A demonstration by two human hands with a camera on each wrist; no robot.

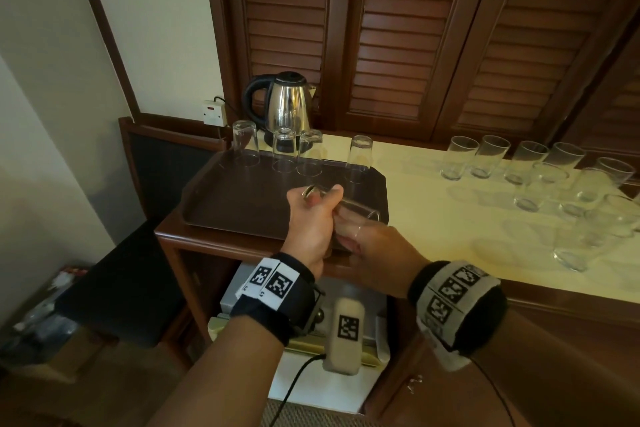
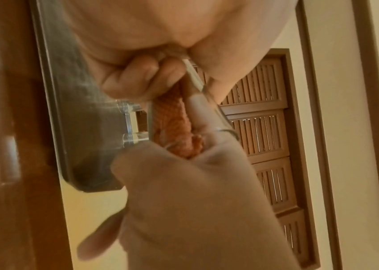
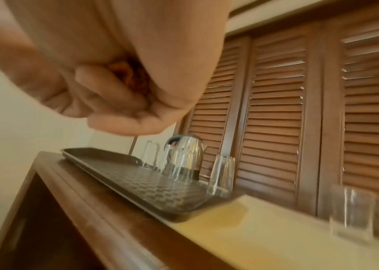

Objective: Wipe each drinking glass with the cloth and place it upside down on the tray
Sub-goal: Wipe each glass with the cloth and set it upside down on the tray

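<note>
My left hand (image 1: 311,218) grips a clear drinking glass (image 1: 358,213) that lies on its side above the brown tray's (image 1: 225,198) near edge. My right hand (image 1: 375,253) is at the glass's open mouth, fingers curled round an orange cloth (image 2: 172,124) pushed inside it. In the left wrist view my left hand's fingers (image 2: 132,78) wrap the glass above my right hand (image 2: 195,201). In the right wrist view the cloth (image 3: 125,73) only peeks out of my closed right hand (image 3: 114,102). Several glasses (image 1: 360,156) stand upside down along the tray's far edge.
Several upright glasses (image 1: 533,170) crowd the cream counter (image 1: 433,215) to the right. A steel kettle (image 1: 287,104) stands behind the tray, in front of louvred wooden doors (image 1: 398,28). A wall socket (image 1: 214,112) is at its left. Below the counter edge is an open shelf.
</note>
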